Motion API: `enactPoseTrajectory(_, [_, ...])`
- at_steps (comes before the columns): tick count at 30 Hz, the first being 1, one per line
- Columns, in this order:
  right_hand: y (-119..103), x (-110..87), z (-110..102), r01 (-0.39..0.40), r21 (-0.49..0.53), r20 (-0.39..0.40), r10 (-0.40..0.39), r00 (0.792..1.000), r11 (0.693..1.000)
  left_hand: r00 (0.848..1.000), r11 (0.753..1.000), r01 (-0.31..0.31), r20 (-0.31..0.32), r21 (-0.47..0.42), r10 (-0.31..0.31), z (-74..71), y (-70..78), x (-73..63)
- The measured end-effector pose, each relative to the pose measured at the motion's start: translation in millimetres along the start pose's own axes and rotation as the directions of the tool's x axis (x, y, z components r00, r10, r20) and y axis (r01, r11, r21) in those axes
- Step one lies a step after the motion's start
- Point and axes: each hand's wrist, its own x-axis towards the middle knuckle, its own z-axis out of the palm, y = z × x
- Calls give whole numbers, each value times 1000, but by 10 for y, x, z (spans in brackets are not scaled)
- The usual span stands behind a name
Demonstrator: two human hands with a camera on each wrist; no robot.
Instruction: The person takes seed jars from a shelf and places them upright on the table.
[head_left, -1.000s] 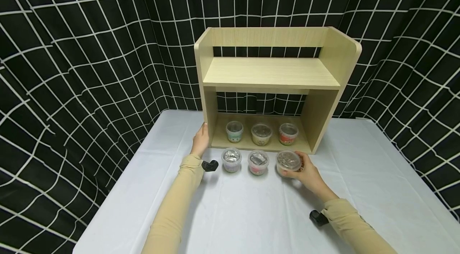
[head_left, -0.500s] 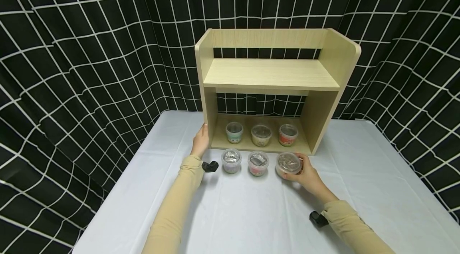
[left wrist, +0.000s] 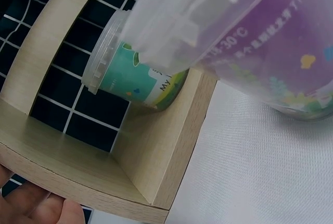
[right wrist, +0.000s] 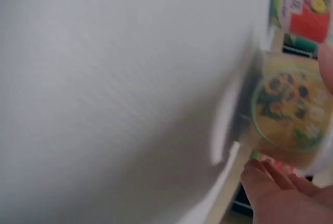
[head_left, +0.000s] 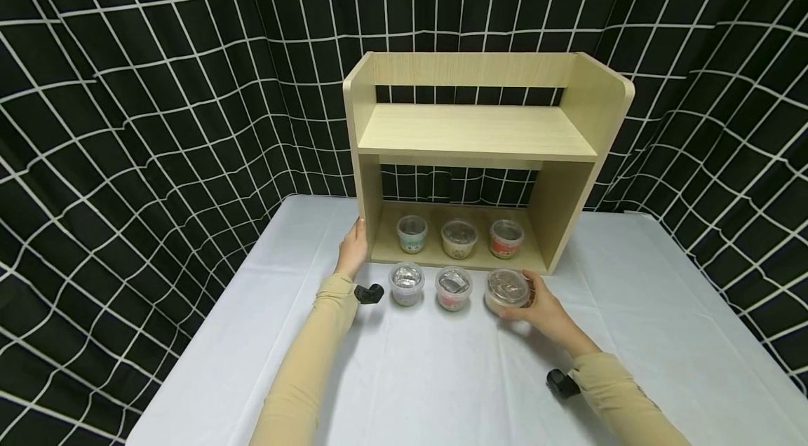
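Beige-sleeved, the right hand is holding a lidded tub, its grip clamped; whether it is touching the tabletop I cannot tell. Positioning that tub seems to be the step in hand, probably calling next for a level lift or release. Pink and lilac tubs are standing at nine o'clock from it. At the shelf's eight o'clock, the left hand is resting against its outside, grip relaxed. Inside, three tubs are standing, ten to twelve o'clock.
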Motion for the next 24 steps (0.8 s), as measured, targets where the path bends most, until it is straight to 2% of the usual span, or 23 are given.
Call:
enactPoseTrajectory(5, [-78, -26, -105, 38, 41, 57, -40, 998, 998, 1000, 1000, 0, 5, -1, 0, -3, -5, -5])
enactPoseTrajectory(9, [-144, -22, -185, 55, 55, 60, -58, 997, 997, 1000, 1000, 2, 4, -5, -2, 1, -3, -4])
enactPoseTrajectory(16, [-238, 13, -327, 36, 55, 79, -40, 996, 998, 1000, 1000, -4, -1, -8, 4, 6, -2, 3])
enactPoseTrajectory(20, [-276, 61, -389, 33, 58, 76, -38, 996, 998, 1000, 1000, -12, -13, 1, 12, 6, -5, 2])
enactPoseTrajectory(24, [-314, 131, -426, 40, 66, 40, -43, 998, 997, 1000, 1000, -12, -20, 16, 12, 7, -13, 1])
